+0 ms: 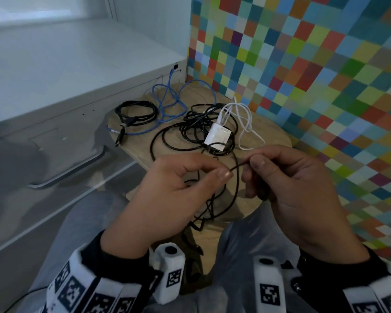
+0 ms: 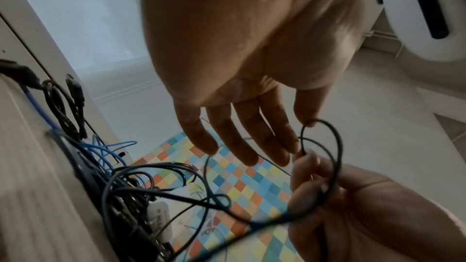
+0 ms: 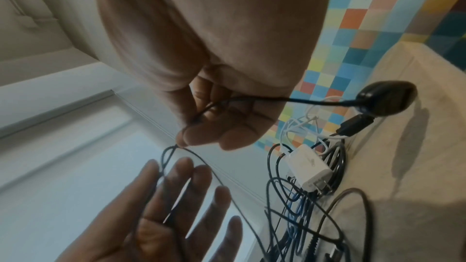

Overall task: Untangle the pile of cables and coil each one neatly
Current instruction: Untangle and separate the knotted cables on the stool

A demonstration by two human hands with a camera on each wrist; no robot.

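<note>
At the far left stands a white cabinet (image 1: 54,71) with a metal handle (image 1: 77,170). Right of it, a round wooden stool (image 1: 269,132) carries the cables. On its left part lies a coiled black cable (image 1: 136,111), with a blue cable (image 1: 167,102) looped just beside and partly under it, running up to the cabinet's corner. Toward the middle sits a tangle of thin black cable (image 1: 190,129), and a white charger (image 1: 218,136) rests on that tangle, its white cable (image 1: 246,123) curling off to the right. Behind and to the right rises a wall of coloured squares (image 1: 314,64).

In front of the stool, the left hand (image 1: 167,195) holds a strand of the black cable: in the head view the thumb presses it against the forefinger, while the wrist views show the other fingers (image 2: 242,142) straight and spread. The strand arches across to the right hand (image 1: 291,188), which pinches it between thumb and forefinger with the remaining fingers curled in; a loop of it (image 2: 327,146) shows at those fingertips. Below the hands the cable hangs in loose loops over the stool's near edge. Both wrists wear bands with black-and-white markers (image 1: 174,277).
</note>
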